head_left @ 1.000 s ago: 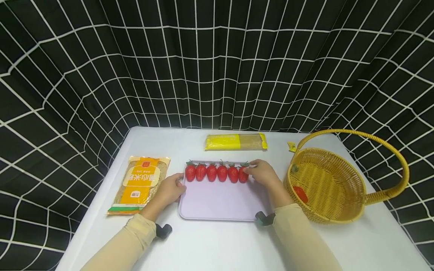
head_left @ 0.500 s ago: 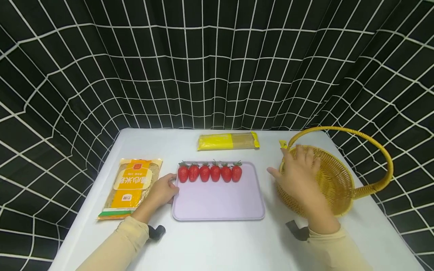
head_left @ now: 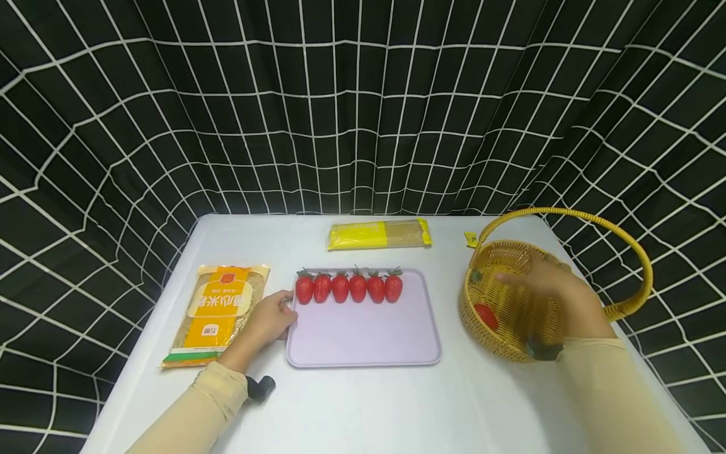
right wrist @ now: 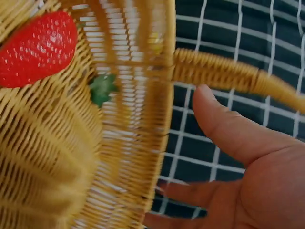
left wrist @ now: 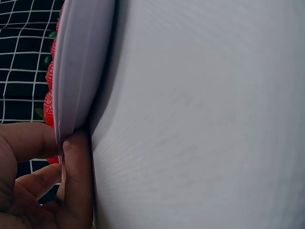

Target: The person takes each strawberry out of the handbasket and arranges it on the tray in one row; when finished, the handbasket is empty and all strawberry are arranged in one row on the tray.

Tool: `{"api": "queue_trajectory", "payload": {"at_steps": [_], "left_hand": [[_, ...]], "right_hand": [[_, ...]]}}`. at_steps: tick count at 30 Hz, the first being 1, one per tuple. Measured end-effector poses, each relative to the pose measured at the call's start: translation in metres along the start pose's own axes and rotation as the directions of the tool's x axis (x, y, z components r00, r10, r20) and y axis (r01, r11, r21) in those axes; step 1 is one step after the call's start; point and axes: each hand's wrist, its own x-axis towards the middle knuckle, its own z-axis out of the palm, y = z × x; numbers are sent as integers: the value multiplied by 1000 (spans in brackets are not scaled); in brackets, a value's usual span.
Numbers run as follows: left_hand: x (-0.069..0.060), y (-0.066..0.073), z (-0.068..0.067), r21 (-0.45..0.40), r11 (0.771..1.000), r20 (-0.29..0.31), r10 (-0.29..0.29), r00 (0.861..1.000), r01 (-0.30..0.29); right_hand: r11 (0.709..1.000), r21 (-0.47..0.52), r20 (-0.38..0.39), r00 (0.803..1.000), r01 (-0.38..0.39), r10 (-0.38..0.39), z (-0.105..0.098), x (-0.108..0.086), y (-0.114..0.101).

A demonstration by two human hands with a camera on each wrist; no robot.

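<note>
My left hand (head_left: 269, 318) grips the left rim of a pale lilac tray (head_left: 363, 337); the left wrist view shows thumb and finger pinching that rim (left wrist: 78, 57). Several red strawberries (head_left: 340, 287) stand in a row along the tray's far side, leaves pointing away. My right hand (head_left: 547, 284), blurred, hovers over a yellow wicker basket (head_left: 476, 328), its fingers spread and holding nothing. Inside the basket lies a red strawberry (right wrist: 43, 50), with a green leafy piece (right wrist: 102, 89) near the wall. Part of the basket's inside is hidden behind the hand and wrist.
An orange-labelled bag of grain (head_left: 218, 309) lies left of the tray. Behind the tray is a yellow packet of noodles (head_left: 380, 234). A small yellow sachet (head_left: 471, 239) sits by the basket. The basket handle (head_left: 624, 236) arches up at the right. Black gridded curtain surrounds the table.
My right hand has let go of the rightmost strawberry in the row and moved right, over the basket. The left hand keeps its hold on the tray. The view has shifted slightly.
</note>
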Motion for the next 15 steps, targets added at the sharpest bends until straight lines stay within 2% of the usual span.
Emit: {"api": "queue_trajectory", "payload": {"at_steps": [2,4,7,12,15], "left_hand": [[0,0,0,-1,1000,-1,0,1000,0],[0,-1,0,-1,1000,-5,-1,1000,1],[0,-2,1,3,1000,-10,-1,1000,1],[1,-3,2,5,1000,-9,10,1000,-10],[1,-2,1,15,1000,-14,17,1000,-17]], "right_hand": [[992,127,135,991,-7,-10,-2,9,8],[968,247,243,970,-39,-23,2,19,14],[933,348,323,946,-87,-32,11,28,19],[912,375,393,919,-165,4,24,38,17],[911,365,462,887,-190,0,28,43,10]]}}
